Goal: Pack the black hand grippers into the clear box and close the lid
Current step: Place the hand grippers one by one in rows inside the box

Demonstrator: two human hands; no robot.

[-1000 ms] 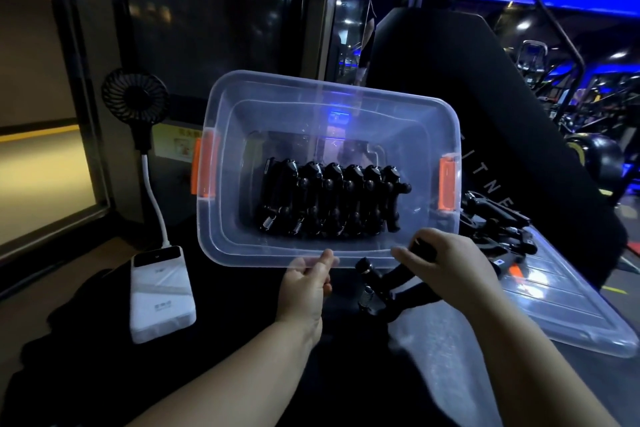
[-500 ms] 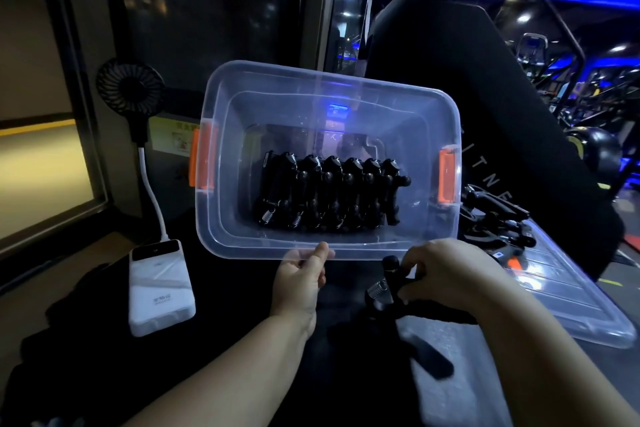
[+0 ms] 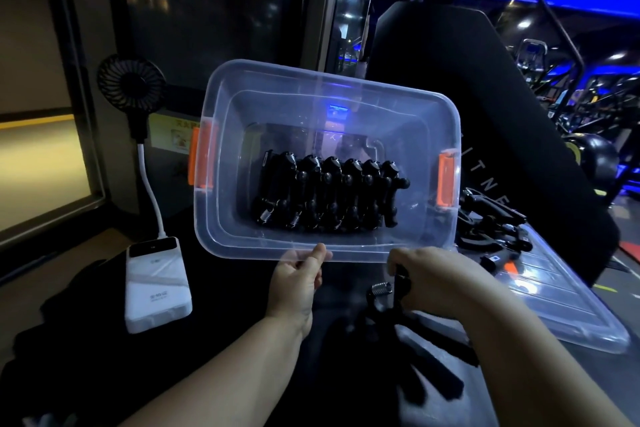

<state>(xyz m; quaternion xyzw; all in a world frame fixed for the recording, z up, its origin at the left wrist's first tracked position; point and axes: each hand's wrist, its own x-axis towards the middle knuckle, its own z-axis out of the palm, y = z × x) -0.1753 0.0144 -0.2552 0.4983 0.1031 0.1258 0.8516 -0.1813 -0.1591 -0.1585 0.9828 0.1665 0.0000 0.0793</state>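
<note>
While tilted toward the camera, box (image 3: 429, 135) pinched at its near rim by left hand (image 3: 298, 282) fingers (image 3: 317, 253), row of grippers (image 3: 329, 194) lying inside. Right hand (image 3: 443, 282) fingers curled round loose gripper (image 3: 382, 291) just below. Lid (image 3: 554, 302) at right on desk (image 3: 235, 295), under spare grippers (image 3: 491, 222); power bank (image 3: 157, 284), fan (image 3: 131, 83) at left.

The right hand (image 3: 440, 282) covers the top of the hand gripper (image 3: 382, 290) it grips, whose handles blur into the dark toward 6 o'clock, the left hand (image 3: 298, 282) has its fingers unclear behind the near rim of the clear box (image 3: 346, 88), and at 3 o'clock that box's corner hides part of the loose grippers (image 3: 491, 215).
</note>
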